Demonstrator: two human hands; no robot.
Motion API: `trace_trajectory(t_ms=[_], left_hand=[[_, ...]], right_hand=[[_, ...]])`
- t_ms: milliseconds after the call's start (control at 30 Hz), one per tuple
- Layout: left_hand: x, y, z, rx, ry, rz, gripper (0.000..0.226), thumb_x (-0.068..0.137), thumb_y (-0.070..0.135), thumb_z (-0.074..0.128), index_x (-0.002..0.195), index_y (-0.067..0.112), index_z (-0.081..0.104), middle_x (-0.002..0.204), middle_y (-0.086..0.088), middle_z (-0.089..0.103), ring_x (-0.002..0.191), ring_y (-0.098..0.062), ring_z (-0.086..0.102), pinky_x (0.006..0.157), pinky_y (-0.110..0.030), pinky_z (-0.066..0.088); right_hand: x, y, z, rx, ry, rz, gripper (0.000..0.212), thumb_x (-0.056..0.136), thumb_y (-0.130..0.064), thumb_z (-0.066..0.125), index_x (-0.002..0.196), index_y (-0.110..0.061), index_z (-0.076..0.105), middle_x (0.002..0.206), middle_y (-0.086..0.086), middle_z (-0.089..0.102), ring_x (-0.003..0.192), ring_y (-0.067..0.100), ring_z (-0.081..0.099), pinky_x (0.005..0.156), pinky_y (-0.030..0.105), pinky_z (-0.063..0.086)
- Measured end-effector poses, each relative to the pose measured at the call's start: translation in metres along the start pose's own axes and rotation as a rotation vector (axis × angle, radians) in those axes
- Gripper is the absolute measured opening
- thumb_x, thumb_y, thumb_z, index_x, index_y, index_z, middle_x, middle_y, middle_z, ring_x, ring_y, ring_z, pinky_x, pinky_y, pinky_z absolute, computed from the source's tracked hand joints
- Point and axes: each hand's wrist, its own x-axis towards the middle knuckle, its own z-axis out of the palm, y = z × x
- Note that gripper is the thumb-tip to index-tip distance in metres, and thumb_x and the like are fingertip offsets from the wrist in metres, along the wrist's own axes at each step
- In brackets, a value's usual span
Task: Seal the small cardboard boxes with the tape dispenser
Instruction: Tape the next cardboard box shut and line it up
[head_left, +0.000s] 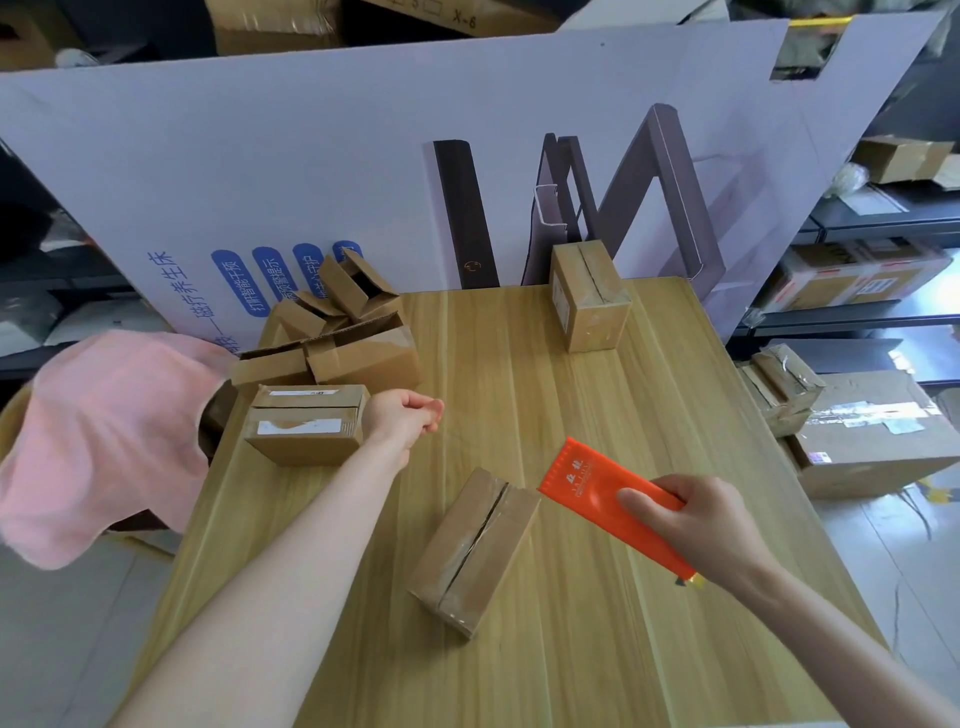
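Note:
A small cardboard box (475, 551) lies at the middle of the wooden table (597, 649), its top seam showing as a dark slit under clear tape. My right hand (711, 525) grips an orange tape dispenser (608, 501) just right of that box, its toothed edge pointing up-left. My left hand (410, 415) hovers over the table with fingers loosely curled and nothing in it, beside a taped box (306, 423) at the left. Another sealed box (589, 296) stands upright at the far side.
A pile of open small boxes (337, 332) sits at the far left of the table. A large printed board (363, 171) stands behind the table. A pink cloth (104, 441) lies off the left edge. Taped parcels (872, 441) rest on the floor at right.

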Motion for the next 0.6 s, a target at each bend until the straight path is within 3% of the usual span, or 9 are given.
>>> trace_trajectory(t_ms=[100,167,333,467,600], left_hand=[[0.002,-0.008,0.011,0.002,-0.130,-0.087,0.010,0.081,0.008,0.075,0.087,0.004,0.069,0.078,-0.008,0.070,0.063,-0.012,0.061,0.064,-0.023,0.053],[0.003,-0.016,0.018,0.015,-0.202,-0.143,0.007,0.082,0.002,0.072,0.087,0.002,0.068,0.077,-0.010,0.068,0.062,-0.012,0.058,0.062,-0.022,0.049],[0.013,-0.039,0.029,0.084,-0.219,-0.181,0.012,0.080,-0.007,0.068,0.083,0.004,0.065,0.074,-0.009,0.065,0.057,-0.011,0.055,0.052,-0.017,0.043],[0.026,-0.055,0.039,0.111,-0.176,-0.180,0.016,0.080,-0.005,0.070,0.077,0.009,0.064,0.079,-0.008,0.067,0.064,-0.013,0.058,0.061,-0.023,0.046],[0.032,-0.074,0.053,0.151,-0.110,-0.203,0.020,0.080,-0.001,0.071,0.071,0.015,0.063,0.088,-0.007,0.070,0.071,-0.016,0.064,0.077,-0.030,0.053]], right_hand=[[0.007,0.015,-0.004,-0.146,0.013,0.033,0.030,0.078,-0.049,0.069,0.067,-0.020,0.070,0.055,-0.001,0.065,0.048,0.015,0.064,0.046,0.036,0.055],[0.014,0.019,0.000,-0.261,-0.010,0.080,0.035,0.080,-0.053,0.066,0.066,-0.021,0.066,0.058,-0.004,0.064,0.053,0.012,0.063,0.046,0.027,0.048],[0.029,0.023,0.022,-0.388,-0.075,0.155,0.043,0.081,-0.061,0.059,0.075,-0.020,0.068,0.065,-0.007,0.065,0.055,0.010,0.063,0.047,0.023,0.049],[0.040,0.021,0.034,-0.432,-0.108,0.191,0.043,0.080,-0.062,0.058,0.078,-0.020,0.068,0.066,-0.006,0.064,0.047,0.012,0.062,0.039,0.022,0.048],[0.050,0.022,0.048,-0.465,-0.127,0.222,0.043,0.079,-0.061,0.057,0.078,-0.020,0.067,0.069,-0.004,0.065,0.052,0.015,0.064,0.047,0.028,0.056]])
